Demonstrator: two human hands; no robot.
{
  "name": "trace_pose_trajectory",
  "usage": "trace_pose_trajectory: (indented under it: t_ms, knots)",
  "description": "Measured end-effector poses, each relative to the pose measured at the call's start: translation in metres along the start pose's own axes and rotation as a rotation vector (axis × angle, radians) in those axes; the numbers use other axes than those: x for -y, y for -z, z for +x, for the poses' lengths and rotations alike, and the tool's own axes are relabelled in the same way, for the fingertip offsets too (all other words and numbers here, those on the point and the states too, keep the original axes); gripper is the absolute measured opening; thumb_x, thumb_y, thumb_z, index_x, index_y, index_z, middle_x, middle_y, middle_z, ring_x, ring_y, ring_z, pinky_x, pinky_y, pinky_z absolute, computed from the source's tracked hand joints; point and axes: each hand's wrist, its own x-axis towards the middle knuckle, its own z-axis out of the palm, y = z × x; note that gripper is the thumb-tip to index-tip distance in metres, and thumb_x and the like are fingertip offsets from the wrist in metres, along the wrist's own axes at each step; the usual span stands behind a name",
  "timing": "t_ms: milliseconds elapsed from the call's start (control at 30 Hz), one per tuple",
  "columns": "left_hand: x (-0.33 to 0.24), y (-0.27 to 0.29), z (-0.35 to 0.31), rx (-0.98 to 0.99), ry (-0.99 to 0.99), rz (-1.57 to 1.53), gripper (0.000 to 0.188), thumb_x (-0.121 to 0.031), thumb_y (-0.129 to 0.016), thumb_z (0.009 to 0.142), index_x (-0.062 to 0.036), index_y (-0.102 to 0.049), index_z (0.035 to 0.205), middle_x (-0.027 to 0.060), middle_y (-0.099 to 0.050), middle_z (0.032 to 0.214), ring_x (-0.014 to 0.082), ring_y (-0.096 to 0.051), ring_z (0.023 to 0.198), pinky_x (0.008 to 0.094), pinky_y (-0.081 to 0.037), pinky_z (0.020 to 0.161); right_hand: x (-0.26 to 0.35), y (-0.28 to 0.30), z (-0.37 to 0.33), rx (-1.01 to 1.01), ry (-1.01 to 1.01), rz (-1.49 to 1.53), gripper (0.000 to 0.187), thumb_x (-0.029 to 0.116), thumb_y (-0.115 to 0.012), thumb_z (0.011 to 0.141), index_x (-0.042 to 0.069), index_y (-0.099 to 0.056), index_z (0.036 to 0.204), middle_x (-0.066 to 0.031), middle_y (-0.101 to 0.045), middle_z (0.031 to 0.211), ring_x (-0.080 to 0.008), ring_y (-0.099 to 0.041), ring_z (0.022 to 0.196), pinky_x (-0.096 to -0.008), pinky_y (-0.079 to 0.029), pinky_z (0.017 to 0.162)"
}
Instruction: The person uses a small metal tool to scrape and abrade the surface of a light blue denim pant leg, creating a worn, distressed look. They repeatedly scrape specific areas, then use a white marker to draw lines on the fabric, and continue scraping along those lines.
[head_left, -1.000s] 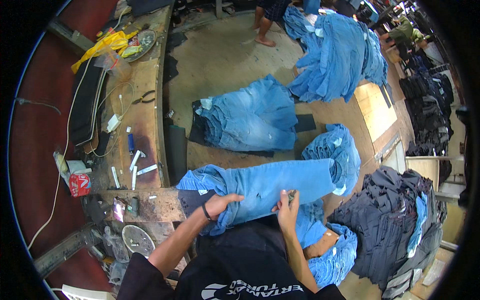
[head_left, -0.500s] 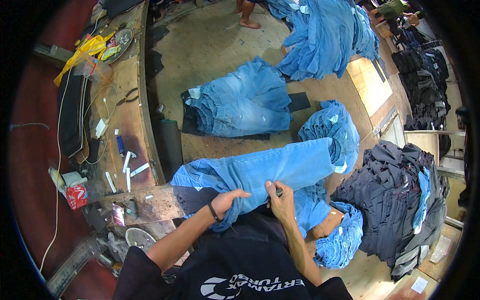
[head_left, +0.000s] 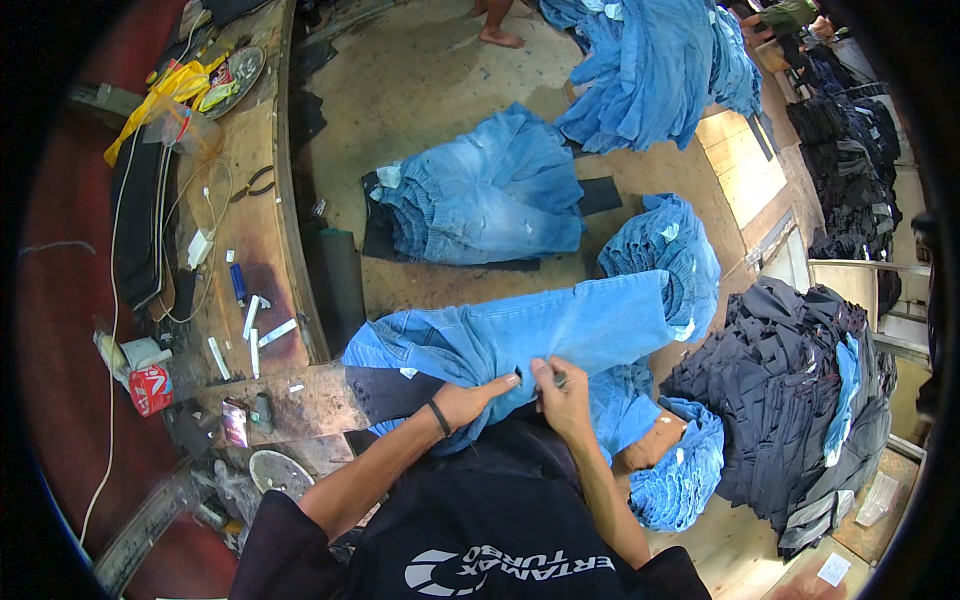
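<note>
A pair of light-blue jeans (head_left: 590,315) lies across my lap and a dark support, one leg stretched out to the right. My left hand (head_left: 474,403) grips the denim near the middle, thumb on top and fingers under a fold. By its thumb tip a small dark spot shows on the cloth. Close beside it, my right hand (head_left: 562,400) is closed around a small dark object (head_left: 559,379), of which only a blunt end shows between the fingers. That hand rests against the lower edge of the same leg.
Stacks of blue jeans (head_left: 490,190) lie ahead, with a taller blue heap (head_left: 640,75) beyond. Dark garments (head_left: 780,400) are piled at right. On the wooden bench at left are pliers (head_left: 255,184), a blue lighter (head_left: 238,284), white sticks (head_left: 277,333) and a phone (head_left: 235,422).
My left hand has slid slightly right along the denim, its thumb now nearer my right hand. The view has shifted a little; the jeans stay in place.
</note>
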Motion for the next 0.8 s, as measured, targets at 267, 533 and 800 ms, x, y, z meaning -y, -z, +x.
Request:
trace_pose_trajectory:
  t_ms: [267, 533, 800]
  knots:
    - [0.000, 0.007, -0.007, 0.093, 0.080, -0.097, 0.038, -0.020, -0.076, 0.099, -0.0009, -0.069, 0.130, 0.0064, -0.071, 0.128, 0.0179, -0.065, 0.119, 0.0345, -0.050, 0.107, 0.008, 0.000, -0.005, -0.035, -0.087, 0.075, 0.040, 0.029, -0.067, 0.104, 0.002, -0.059, 0.076, -0.0003, -0.051, 0.060, -0.0092, -0.050, 0.049, -0.0293, -0.039, 0.045]
    - [-0.009, 0.018, -0.023, 0.124, 0.112, 0.088, 0.049, -0.020, -0.079, 0.096, -0.0004, -0.063, 0.139, 0.0069, -0.067, 0.134, 0.0200, -0.061, 0.123, 0.0374, -0.047, 0.112, 0.036, 0.015, -0.026, 0.204, -0.097, -0.036, 0.025, 0.025, -0.069, 0.104, 0.000, -0.068, 0.103, 0.0006, -0.054, 0.067, -0.0086, -0.052, 0.049, -0.0268, -0.042, 0.045]
    - [-0.008, 0.007, -0.033, 0.003, -0.017, 0.062, 0.046, -0.019, -0.076, 0.098, 0.0009, -0.062, 0.138, 0.0073, -0.068, 0.133, 0.0189, -0.062, 0.121, 0.0364, -0.048, 0.111, 0.046, 0.013, -0.008, 0.381, -0.342, 0.123, 0.024, 0.023, -0.074, 0.099, -0.001, -0.067, 0.101, 0.0016, -0.054, 0.065, -0.0083, -0.050, 0.050, -0.0290, -0.041, 0.045]
